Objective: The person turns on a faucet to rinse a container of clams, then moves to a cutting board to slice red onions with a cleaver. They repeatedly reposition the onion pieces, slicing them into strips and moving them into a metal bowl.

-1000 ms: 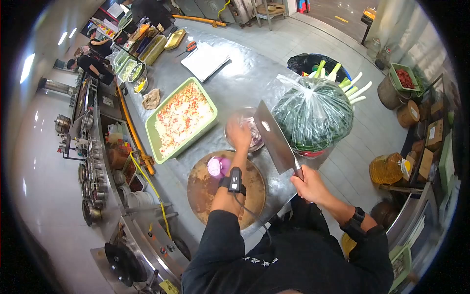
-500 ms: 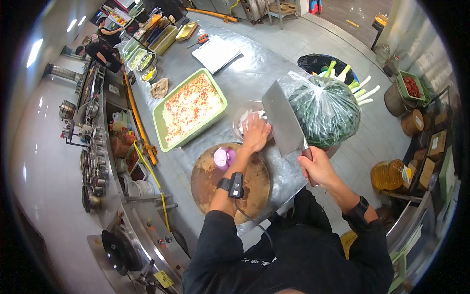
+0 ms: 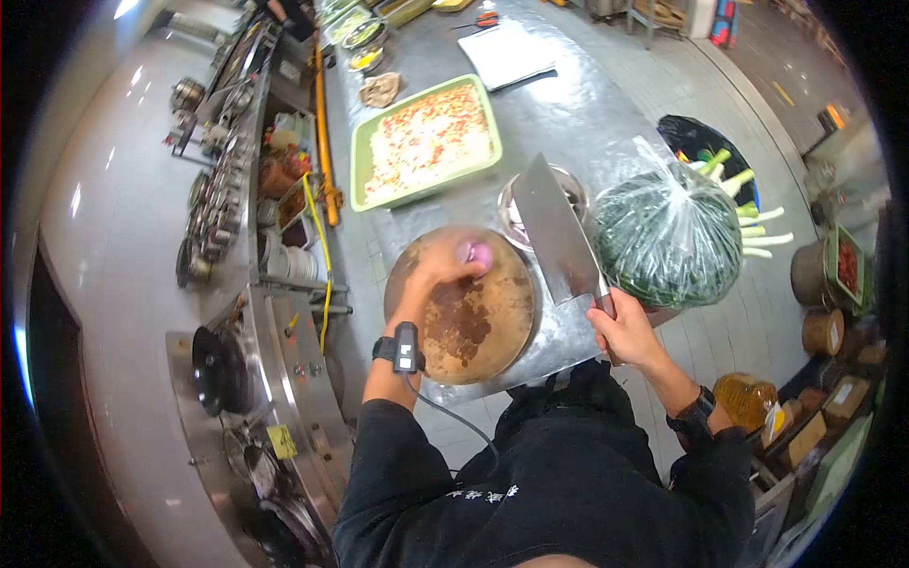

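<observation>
My left hand [image 3: 437, 265], blurred, closes around a purple onion [image 3: 479, 257] near the far side of a round wooden chopping board [image 3: 507, 327]. Dark damp patches mark the board's surface. My right hand [image 3: 620, 327] grips a broad cleaver [image 3: 559, 232] by its handle, the blade raised and slanting up to the left. Partly behind that blade stands a clear bowl [image 3: 507, 210] with pale and purplish pieces in it. To the right of the cleaver sits a clear plastic bag of dark green vegetables [image 3: 668, 237].
A green tray [image 3: 358, 185] of chopped red and white food stands beyond the board. Farther back on the steel table [image 3: 601, 104] lie white papers [image 3: 507, 55] and a crumpled brown cloth [image 3: 380, 90]. Spring onions [image 3: 753, 232] poke out beside the bag. Stoves line the left.
My left hand has moved from the bowl to the onion on the board and closed on it. The cleaver stays raised in my right hand. The camera view has shifted.
</observation>
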`<state>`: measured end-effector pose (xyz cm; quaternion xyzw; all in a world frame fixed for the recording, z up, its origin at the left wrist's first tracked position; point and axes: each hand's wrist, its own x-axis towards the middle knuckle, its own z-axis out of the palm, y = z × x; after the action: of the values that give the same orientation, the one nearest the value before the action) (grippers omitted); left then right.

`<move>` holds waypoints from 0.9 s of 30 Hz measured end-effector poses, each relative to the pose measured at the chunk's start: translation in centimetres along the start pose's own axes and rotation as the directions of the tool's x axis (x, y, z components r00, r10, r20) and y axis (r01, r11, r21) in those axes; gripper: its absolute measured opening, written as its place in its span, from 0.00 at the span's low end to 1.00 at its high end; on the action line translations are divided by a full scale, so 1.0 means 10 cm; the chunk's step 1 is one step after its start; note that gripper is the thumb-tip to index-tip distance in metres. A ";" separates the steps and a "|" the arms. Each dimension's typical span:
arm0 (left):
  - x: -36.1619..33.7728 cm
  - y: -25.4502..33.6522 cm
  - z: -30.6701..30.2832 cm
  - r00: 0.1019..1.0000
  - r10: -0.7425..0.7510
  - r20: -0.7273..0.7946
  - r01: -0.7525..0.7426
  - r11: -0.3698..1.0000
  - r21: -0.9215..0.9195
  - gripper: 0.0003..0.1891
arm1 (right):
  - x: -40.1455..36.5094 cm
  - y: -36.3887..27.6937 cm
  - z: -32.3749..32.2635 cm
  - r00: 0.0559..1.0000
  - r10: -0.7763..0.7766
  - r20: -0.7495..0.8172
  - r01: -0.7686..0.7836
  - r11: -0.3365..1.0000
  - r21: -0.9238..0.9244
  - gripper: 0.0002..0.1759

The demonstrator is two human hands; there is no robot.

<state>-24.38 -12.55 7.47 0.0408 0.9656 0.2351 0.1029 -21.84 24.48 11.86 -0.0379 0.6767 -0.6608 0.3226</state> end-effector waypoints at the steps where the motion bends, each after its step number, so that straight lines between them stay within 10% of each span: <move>1: -0.11 0.00 0.04 0.997 -0.071 -0.034 0.070 0.997 -0.028 0.38 | 0.04 0.00 0.03 0.999 0.015 0.045 -0.014 0.999 -0.030 0.08; 7: -0.57 0.20 0.07 0.880 -0.469 -0.077 0.456 0.879 -0.140 0.40 | 0.13 -0.17 0.25 0.979 0.103 0.175 -0.056 0.965 -0.256 0.06; 13: -1.05 -0.15 0.29 0.912 -0.334 -0.239 0.299 0.938 -0.174 0.47 | 0.10 0.08 0.41 0.978 0.080 0.195 -0.036 0.975 -0.219 0.09; 18: -0.96 -0.24 0.07 0.774 -0.601 -0.201 0.593 0.798 -0.103 0.46 | -0.02 0.20 0.50 0.986 0.097 0.134 -0.061 0.966 -0.251 0.10; 22: -0.77 -0.41 -0.03 0.818 -0.572 -0.057 0.575 0.816 0.056 0.50 | -0.18 0.18 0.55 0.994 0.062 0.087 -0.023 0.919 -0.393 0.11; 25: -0.72 -0.22 0.05 0.915 -0.211 -0.343 0.340 0.863 0.374 0.45 | -0.28 0.28 0.53 0.998 0.017 0.060 0.009 0.912 -0.411 0.11; 27: -0.62 -0.02 0.11 0.973 -0.013 -0.229 0.100 0.923 0.372 0.39 | -0.33 0.40 0.51 0.999 0.009 0.048 0.010 0.927 -0.375 0.11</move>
<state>-18.12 -13.02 7.57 0.0053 0.9990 0.0429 -0.0086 -15.24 22.17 9.84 -0.1150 0.7825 -0.5182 0.3256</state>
